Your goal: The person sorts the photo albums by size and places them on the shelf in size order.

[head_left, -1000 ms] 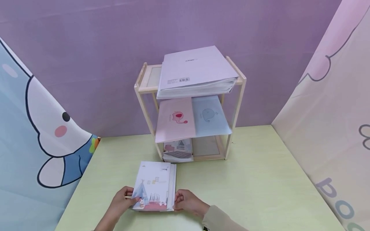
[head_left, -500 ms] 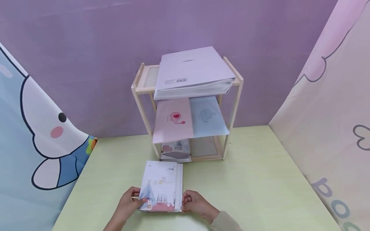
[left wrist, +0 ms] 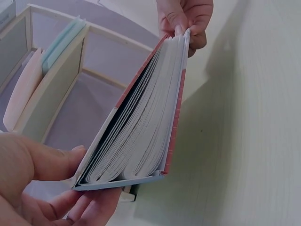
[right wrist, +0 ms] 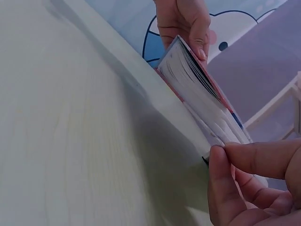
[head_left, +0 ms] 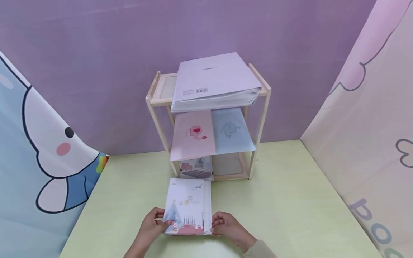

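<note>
A thick book (head_left: pixel 185 206), its white cover printed with a blue tent and a pink band, is held in front of the rack in the head view. My left hand (head_left: pixel 151 225) grips its left side, thumb on the cover and fingers beneath. At the opposite, right-hand edge, my right hand (head_left: pixel 230 229) pinches a lower corner. From the left wrist, the page edges of the book (left wrist: pixel 136 117) show, slightly fanned between the covers. Thumb and index finger of the right hand (right wrist: pixel 249 183) meet at the cover's corner in the right wrist view.
Behind the book stands a three-tier wooden rack (head_left: pixel 155 125). Large white volumes (head_left: pixel 216 79) lie on top, a pink booklet (head_left: pixel 193 136) and a blue one (head_left: pixel 232 130) on the middle shelf. Another illustrated book (head_left: pixel 196 168) lies at lower left. The pale green table (head_left: pixel 290 200) surrounds it.
Both hands have carried the book to the right, from left of the rack to in front of its lower left part. Their hold looks the same.
</note>
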The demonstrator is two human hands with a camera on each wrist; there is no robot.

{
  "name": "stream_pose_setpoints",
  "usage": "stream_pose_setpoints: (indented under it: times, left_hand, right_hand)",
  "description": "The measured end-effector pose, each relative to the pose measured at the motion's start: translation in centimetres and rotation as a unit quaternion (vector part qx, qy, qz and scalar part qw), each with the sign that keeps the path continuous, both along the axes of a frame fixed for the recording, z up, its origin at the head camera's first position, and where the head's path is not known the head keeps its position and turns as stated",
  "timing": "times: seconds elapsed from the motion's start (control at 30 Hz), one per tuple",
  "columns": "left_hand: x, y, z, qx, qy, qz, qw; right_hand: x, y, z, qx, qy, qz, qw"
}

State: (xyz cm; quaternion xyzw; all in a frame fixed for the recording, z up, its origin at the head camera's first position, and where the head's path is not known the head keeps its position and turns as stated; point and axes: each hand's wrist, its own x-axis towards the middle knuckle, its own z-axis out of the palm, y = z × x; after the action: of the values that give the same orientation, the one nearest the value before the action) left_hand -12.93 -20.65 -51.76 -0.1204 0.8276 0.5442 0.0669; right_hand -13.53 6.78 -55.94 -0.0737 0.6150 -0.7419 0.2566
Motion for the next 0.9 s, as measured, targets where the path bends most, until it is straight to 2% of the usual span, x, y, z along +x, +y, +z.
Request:
stream_pose_setpoints:
  times: [0.3, 0.5, 0.9]
  left_hand:
    - [0.0, 1.5, 0.4, 0.017, 0.022, -0.004, 0.9996]
    - [0.1, 2.0, 0.8, 0.006, 0.029, -0.005, 0.9996]
    - [-0.1, 3.4, 0.6, 0.040, 0.050, -0.017, 0.9978]
  right_hand:
    - [0.3, 1.2, 0.3, -0.009, 0.000, -0.014, 0.9999]
    - [0.5, 1.7, 0.4, -0.004, 0.008, -0.027, 0.9996]
    - [0.8, 3.1, 0.7, 0.015, 0.007, -0.054, 0.9984]
